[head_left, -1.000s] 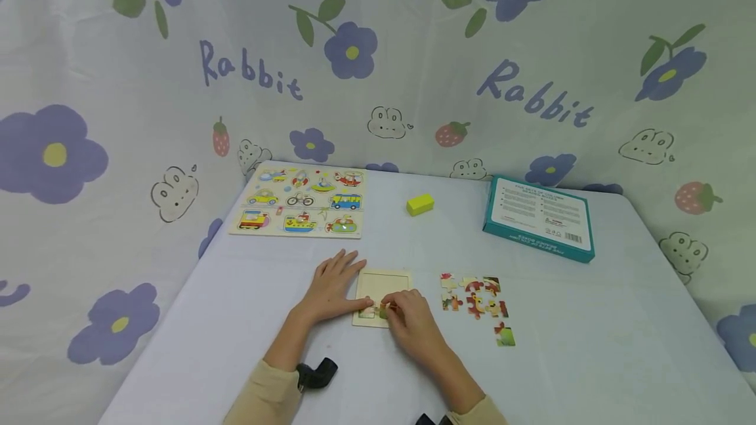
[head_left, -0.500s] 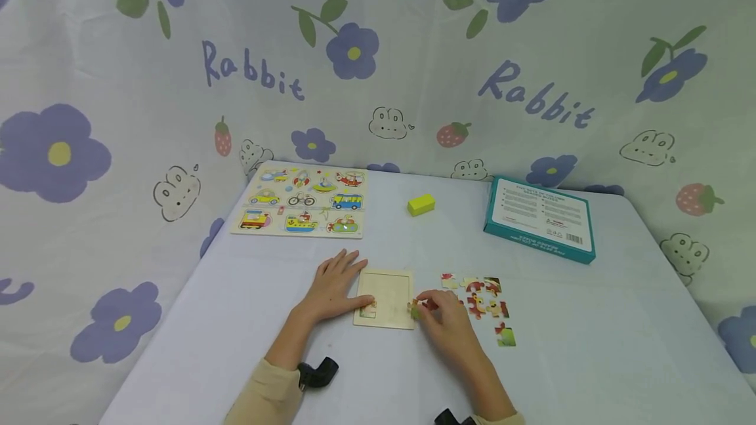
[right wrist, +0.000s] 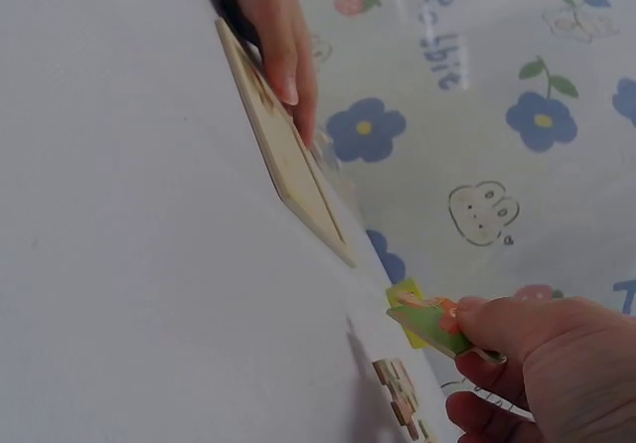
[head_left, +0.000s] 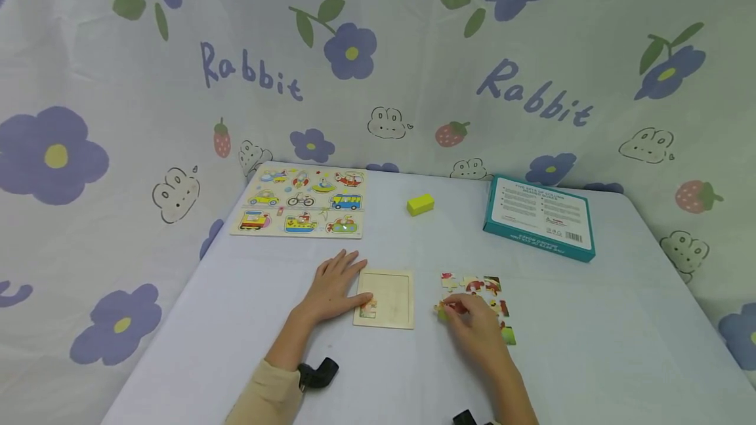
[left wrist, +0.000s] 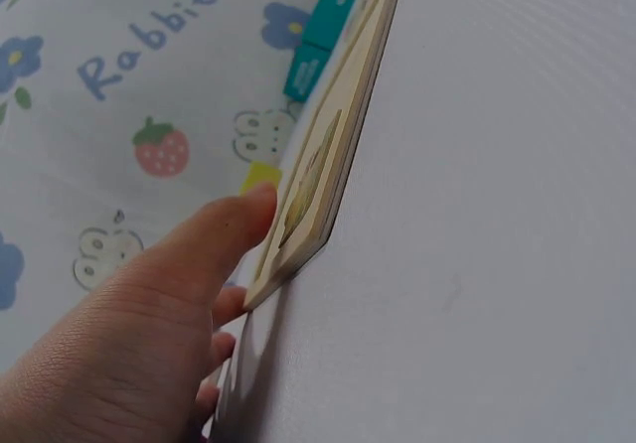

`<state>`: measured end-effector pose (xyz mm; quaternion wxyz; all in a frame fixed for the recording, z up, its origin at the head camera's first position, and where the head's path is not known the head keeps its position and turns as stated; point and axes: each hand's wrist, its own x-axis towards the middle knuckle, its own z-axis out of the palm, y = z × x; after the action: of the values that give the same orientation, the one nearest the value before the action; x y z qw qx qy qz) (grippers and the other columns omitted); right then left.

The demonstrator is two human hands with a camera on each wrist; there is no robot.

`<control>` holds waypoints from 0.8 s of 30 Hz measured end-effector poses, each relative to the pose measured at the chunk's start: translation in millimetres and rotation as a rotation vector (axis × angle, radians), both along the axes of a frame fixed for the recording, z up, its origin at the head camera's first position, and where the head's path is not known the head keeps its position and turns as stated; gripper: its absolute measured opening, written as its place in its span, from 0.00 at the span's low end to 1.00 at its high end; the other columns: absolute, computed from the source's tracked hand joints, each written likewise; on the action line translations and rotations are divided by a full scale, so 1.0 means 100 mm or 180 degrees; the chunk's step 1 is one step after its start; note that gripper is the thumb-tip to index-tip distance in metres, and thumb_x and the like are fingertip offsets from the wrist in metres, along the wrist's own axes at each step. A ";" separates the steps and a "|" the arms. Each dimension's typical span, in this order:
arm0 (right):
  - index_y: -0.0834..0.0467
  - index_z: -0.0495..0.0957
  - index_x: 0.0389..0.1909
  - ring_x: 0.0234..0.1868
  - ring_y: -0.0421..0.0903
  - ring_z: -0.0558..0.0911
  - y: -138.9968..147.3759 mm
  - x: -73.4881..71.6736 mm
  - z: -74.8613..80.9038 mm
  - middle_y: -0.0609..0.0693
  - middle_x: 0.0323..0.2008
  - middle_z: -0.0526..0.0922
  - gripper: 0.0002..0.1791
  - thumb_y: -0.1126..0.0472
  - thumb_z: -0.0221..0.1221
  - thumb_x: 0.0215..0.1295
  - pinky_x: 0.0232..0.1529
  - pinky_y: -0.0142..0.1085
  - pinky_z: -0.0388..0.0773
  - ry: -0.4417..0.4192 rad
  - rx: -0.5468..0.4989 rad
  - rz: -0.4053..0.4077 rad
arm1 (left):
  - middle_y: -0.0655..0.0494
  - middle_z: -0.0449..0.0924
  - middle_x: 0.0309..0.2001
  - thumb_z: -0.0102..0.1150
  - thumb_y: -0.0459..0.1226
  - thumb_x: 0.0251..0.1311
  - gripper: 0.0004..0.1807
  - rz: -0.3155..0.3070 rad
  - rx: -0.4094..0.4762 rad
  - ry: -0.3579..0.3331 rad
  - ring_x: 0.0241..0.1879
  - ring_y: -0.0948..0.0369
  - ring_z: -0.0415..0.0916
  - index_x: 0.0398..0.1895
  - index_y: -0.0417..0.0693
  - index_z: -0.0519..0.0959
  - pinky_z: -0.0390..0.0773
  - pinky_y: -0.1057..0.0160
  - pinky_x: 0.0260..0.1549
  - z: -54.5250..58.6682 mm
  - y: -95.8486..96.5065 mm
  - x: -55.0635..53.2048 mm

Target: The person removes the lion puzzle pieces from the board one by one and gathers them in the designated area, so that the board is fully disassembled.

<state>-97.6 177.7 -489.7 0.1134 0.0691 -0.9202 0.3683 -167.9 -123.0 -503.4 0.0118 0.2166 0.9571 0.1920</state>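
A square wooden puzzle tray [head_left: 391, 290] lies on the table in the head view, with a puzzle piece [head_left: 368, 311] in its lower left corner. My left hand [head_left: 332, 289] lies with spread fingers at the tray's left edge, its thumb reaching over the rim near that piece. Between thumb and fingers, my right hand [head_left: 477, 330] pinches a green and orange puzzle piece [right wrist: 433, 326], raised above the table in the right wrist view. Several loose puzzle pieces [head_left: 474, 284] lie to the tray's right, partly hidden behind my right hand.
A board with vehicle pictures [head_left: 301, 204] lies at the back left. Behind the tray stands a yellow block [head_left: 420, 204]. A flat teal box [head_left: 539, 218] rests at the back right, before the flowered cloth backdrop [head_left: 390, 90].
Holding the puzzle piece, my right hand has moved right, off the tray and over to the loose pieces. The left hand keeps its place at the tray's edge.
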 end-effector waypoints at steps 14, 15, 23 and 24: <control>0.54 0.80 0.33 0.31 0.37 0.73 0.30 0.05 -0.04 0.39 0.27 0.75 0.10 0.67 0.67 0.50 0.34 0.34 0.73 0.0214 -0.0062 -0.0016 | 0.51 0.53 0.69 0.50 0.63 0.54 0.39 0.0017 -0.0026 0.0013 0.69 0.50 0.42 0.66 0.53 0.63 0.47 0.44 0.60 0.02 0.02 0.01; 0.54 0.80 0.33 0.31 0.37 0.73 0.32 0.06 -0.04 0.39 0.27 0.75 0.10 0.66 0.67 0.50 0.34 0.34 0.73 0.0219 -0.0055 -0.0019 | 0.51 0.52 0.69 0.49 0.63 0.54 0.40 0.0016 -0.0032 0.0000 0.69 0.50 0.41 0.67 0.54 0.62 0.46 0.45 0.60 0.02 0.02 0.01; 0.51 0.80 0.35 0.31 0.38 0.72 0.45 0.08 -0.04 0.40 0.29 0.75 0.08 0.63 0.65 0.54 0.30 0.31 0.72 -0.0099 -0.0007 -0.0135 | 0.50 0.53 0.69 0.50 0.63 0.54 0.40 -0.0019 0.0055 0.0068 0.69 0.50 0.42 0.66 0.53 0.63 0.47 0.44 0.60 0.00 0.01 0.00; 0.50 0.80 0.35 0.31 0.38 0.72 0.47 0.09 -0.03 0.41 0.29 0.75 0.08 0.63 0.65 0.54 0.30 0.31 0.72 -0.0138 0.0002 -0.0149 | 0.50 0.53 0.69 0.50 0.63 0.54 0.40 -0.0020 0.0050 0.0076 0.69 0.50 0.42 0.66 0.53 0.63 0.47 0.44 0.60 0.00 0.01 0.00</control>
<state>-88.5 224.8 -493.1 0.1020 0.0395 -0.9239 0.3667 -167.6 -122.1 -503.7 -0.0007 0.2219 0.9550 0.1969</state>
